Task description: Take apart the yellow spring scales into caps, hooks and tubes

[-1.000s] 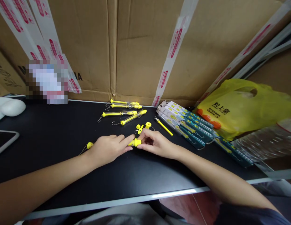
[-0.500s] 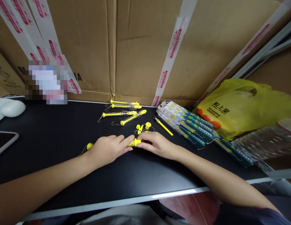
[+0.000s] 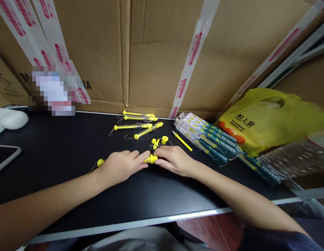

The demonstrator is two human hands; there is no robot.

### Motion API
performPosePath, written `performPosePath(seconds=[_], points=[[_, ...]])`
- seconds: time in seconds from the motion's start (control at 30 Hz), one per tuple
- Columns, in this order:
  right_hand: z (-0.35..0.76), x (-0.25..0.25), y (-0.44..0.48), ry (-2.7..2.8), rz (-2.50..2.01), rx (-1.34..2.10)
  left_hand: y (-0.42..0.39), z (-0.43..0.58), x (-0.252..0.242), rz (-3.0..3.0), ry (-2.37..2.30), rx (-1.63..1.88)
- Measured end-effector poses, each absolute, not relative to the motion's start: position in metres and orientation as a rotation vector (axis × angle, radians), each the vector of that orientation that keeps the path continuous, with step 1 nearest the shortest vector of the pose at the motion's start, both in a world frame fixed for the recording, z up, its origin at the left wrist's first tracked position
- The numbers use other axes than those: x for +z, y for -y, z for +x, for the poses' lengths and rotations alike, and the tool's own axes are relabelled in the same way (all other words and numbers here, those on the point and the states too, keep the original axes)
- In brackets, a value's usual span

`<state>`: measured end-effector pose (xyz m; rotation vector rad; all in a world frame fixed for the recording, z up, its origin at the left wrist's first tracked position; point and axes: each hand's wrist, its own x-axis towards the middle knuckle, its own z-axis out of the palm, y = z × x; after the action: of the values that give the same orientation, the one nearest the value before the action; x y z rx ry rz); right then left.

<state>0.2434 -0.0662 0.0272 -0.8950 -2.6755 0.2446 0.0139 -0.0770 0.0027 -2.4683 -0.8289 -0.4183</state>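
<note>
My left hand point(image 3: 122, 166) is wrapped round the tube of a yellow spring scale point(image 3: 151, 159), whose hook end sticks out to the left of the hand. The thumb and fingers of my right hand point(image 3: 175, 161) close on the yellow cap at its right end. Just beyond that hand lie small loose yellow parts, among them a flanged cap point(image 3: 164, 139) and a hook piece point(image 3: 156, 143); my fingers partly cover others. A loose yellow rod point(image 3: 183, 141) rests to their right. Several whole spring scales point(image 3: 133, 127) lie farther back, hooks pointing left.
Printed boxes point(image 3: 203, 137) are stacked at the right, beside a yellow plastic bag point(image 3: 269, 120) and clear plastic packaging point(image 3: 290, 158). A phone point(image 3: 6, 157) and a white rounded object point(image 3: 14, 120) sit at the left. Large taped cardboard boxes point(image 3: 151, 62) stand along the back of the black table point(image 3: 151, 195).
My right fingertips have shifted very slightly at the cap end, and more of the cap shows. My left hand keeps its hold on the tube, and the other things lie as before.
</note>
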Motion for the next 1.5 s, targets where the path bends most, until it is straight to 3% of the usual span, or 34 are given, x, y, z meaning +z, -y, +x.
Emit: performPosePath(seconds=[1.5], points=[[0.246,0.0319,0.0695,2.579,-0.926,0.535,0.0745,0.014,0.003,-2.541,0.869,-0.454]])
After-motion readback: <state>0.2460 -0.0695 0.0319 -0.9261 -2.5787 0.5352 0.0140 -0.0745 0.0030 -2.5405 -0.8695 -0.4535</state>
